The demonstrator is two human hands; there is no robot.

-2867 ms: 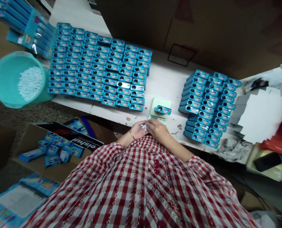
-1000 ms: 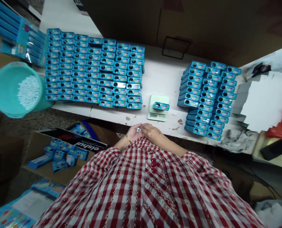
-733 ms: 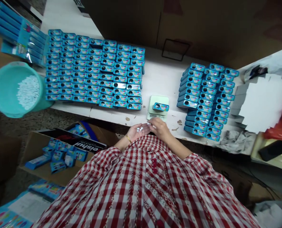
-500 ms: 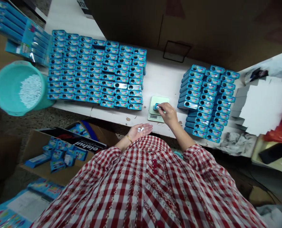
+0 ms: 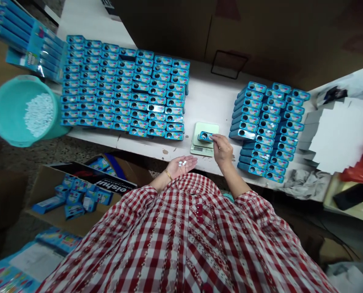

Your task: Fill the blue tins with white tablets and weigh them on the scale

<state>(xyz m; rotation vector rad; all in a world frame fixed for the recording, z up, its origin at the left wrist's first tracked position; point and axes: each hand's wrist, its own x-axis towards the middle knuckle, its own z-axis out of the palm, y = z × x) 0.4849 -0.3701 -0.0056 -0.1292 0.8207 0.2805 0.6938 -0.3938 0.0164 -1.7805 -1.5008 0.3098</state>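
Note:
My left hand (image 5: 178, 167) rests palm up at the table's near edge, cupping a few white tablets (image 5: 182, 163). A small blue tin (image 5: 204, 136) with a round hole lies on a pale green scale (image 5: 199, 149). The fingertips of my right hand (image 5: 223, 149) pinch the tin's right end. Both hands are over the front edge of the white table (image 5: 208, 97).
Left of the scale lies a large block of several rows of blue tins (image 5: 123, 89); a smaller stack of tins (image 5: 267, 126) stands on the right. A teal basin (image 5: 4, 110) of white tablets sits far left. White flat cartons (image 5: 337, 138) lie right; a cardboard box (image 5: 47, 211) is on the floor.
My right hand left my left palm, reached forward to the tin on the scale, then slid to the tin's right end. My left hand stayed palm up with the tablets.

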